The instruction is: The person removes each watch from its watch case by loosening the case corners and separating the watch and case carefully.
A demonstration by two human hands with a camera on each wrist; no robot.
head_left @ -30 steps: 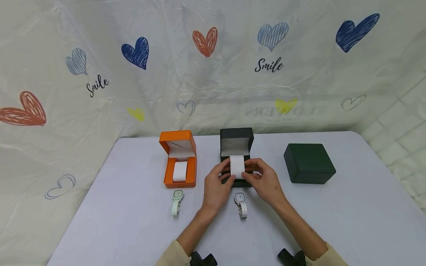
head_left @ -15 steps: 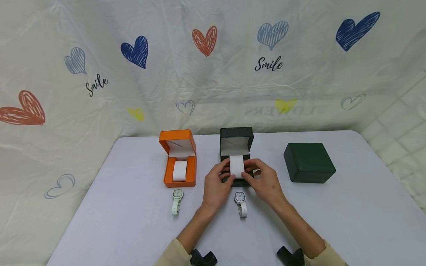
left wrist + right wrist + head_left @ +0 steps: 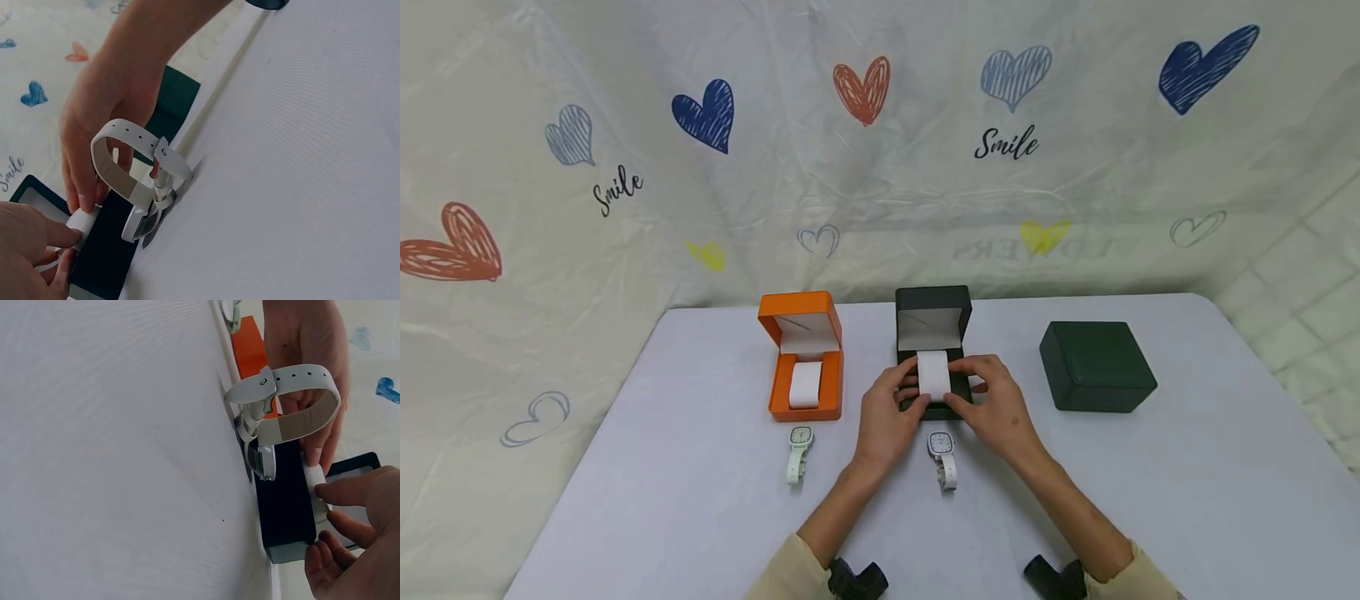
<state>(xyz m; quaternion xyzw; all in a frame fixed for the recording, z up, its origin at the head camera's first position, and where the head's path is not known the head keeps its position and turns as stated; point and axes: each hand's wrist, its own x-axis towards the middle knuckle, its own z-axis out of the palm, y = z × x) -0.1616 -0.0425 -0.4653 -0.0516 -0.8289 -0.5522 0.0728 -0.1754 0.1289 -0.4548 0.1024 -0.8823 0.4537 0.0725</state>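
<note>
A white watch cushion [image 3: 934, 377] sits in the open dark green watch box [image 3: 932, 297], between my two hands. My left hand [image 3: 887, 423] pinches the cushion's left side, thumb at its front corner. On the opposite side my right hand [image 3: 1000, 410] pinches it too, with the thumb near the front right corner. The left wrist view shows fingers of both hands meeting on the cushion [image 3: 81, 225]. Just in front of the box lies a watch with a white strap [image 3: 942, 458], its strap buckled into a loop, as the right wrist view shows of the watch [image 3: 306, 378].
To the left stands an open orange watch box [image 3: 781, 392] with its own white cushion [image 3: 805, 385]. A watch with a pale green strap [image 3: 797, 454] lies before it. At the right is a closed green box [image 3: 1097, 367]. A heart-printed sheet [image 3: 910, 183] hangs behind the white table [image 3: 700, 467].
</note>
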